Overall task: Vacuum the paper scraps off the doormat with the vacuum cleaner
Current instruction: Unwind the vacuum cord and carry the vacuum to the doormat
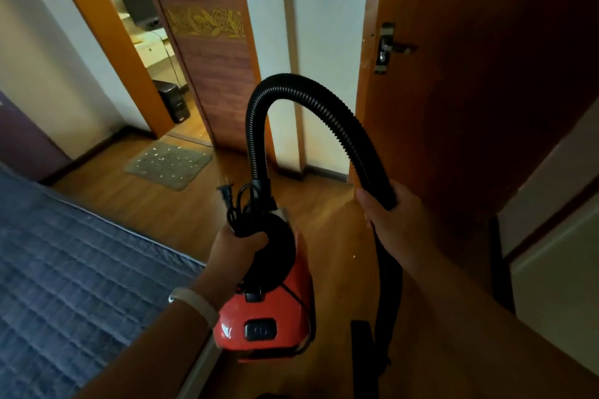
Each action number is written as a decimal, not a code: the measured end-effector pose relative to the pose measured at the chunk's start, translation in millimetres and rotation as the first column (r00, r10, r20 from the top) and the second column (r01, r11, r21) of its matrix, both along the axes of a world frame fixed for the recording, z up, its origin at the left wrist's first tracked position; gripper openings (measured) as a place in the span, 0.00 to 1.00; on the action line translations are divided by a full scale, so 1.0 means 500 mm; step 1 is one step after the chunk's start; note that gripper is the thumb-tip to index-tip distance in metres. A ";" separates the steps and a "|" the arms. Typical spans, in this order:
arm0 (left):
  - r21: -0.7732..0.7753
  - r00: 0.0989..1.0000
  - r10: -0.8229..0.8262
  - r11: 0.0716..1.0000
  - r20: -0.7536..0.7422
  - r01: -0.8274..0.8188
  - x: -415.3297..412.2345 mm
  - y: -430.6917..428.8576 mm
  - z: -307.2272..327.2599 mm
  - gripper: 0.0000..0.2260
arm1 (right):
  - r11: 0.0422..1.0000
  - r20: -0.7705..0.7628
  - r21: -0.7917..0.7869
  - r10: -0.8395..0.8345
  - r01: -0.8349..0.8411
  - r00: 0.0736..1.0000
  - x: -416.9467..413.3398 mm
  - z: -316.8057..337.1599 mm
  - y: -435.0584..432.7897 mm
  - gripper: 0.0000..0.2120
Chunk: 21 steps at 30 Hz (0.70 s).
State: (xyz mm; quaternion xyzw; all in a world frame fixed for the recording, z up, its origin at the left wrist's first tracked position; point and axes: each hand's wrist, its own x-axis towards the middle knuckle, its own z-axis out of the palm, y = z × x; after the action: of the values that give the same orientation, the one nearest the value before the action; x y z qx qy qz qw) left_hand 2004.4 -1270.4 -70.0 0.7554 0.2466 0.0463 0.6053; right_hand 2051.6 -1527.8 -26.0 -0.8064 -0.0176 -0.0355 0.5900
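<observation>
A grey doormat (170, 164) lies on the wooden floor in front of an open doorway, strewn with several white paper scraps (162, 155). My left hand (238, 248) grips the black handle of a red vacuum cleaner (269, 308), carried off the floor, together with its bundled cord and plug (227, 196). A black ribbed hose (291, 100) arches up from the vacuum and down to my right hand (390, 220), which is curled round it. Below that hand the black wand hangs down to the floor nozzle (363, 337). The mat is well ahead and to the left of the vacuum.
A bed with a blue quilted cover (64, 269) fills the left foreground. A dark wooden door (470, 74) with a handle stands open on the right. A patterned sliding door (210, 58) borders the doorway. Wooden floor (146, 201) runs between bed and mat.
</observation>
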 end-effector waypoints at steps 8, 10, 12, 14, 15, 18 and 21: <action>-0.078 0.999 0.010 0.997 -0.038 -0.013 0.222 0.081 -0.033 0.07 | 0.999 0.016 -0.045 -0.001 0.002 1.000 0.261 -0.033 0.097 0.14; -0.086 0.999 -0.008 0.996 -0.034 0.006 0.286 0.114 -0.045 0.09 | 0.999 0.008 -0.047 -0.006 0.006 1.000 0.326 -0.039 0.138 0.13; -0.089 0.999 -0.031 0.996 -0.028 0.028 0.348 0.151 -0.050 0.15 | 0.999 0.003 -0.033 -0.015 0.015 1.000 0.389 -0.039 0.184 0.13; -0.070 0.998 -0.047 0.997 -0.034 0.045 0.409 0.190 -0.047 0.18 | 1.000 -0.003 -0.019 -0.018 0.018 1.000 0.447 -0.034 0.230 0.13; -0.060 0.998 -0.058 0.997 -0.036 0.056 0.440 0.212 -0.044 0.19 | 1.000 -0.003 -0.014 -0.021 0.021 1.000 0.475 -0.029 0.253 0.13; -0.035 0.997 -0.072 0.997 -0.018 0.071 0.531 0.278 -0.033 0.21 | 0.999 0.021 0.003 -0.033 0.033 0.999 0.556 -0.006 0.315 0.11; 0.009 0.999 -0.044 0.999 -0.021 0.044 0.598 0.333 -0.016 0.18 | 0.999 0.066 0.001 -0.034 0.034 0.997 0.629 0.020 0.371 0.10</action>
State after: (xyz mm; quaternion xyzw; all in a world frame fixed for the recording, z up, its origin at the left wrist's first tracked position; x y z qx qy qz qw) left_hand 2303.5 -1104.1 -78.1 0.7639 0.2360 0.0262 0.6001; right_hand 2366.2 -1342.2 -16.1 -0.8051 -0.0236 -0.0721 0.5882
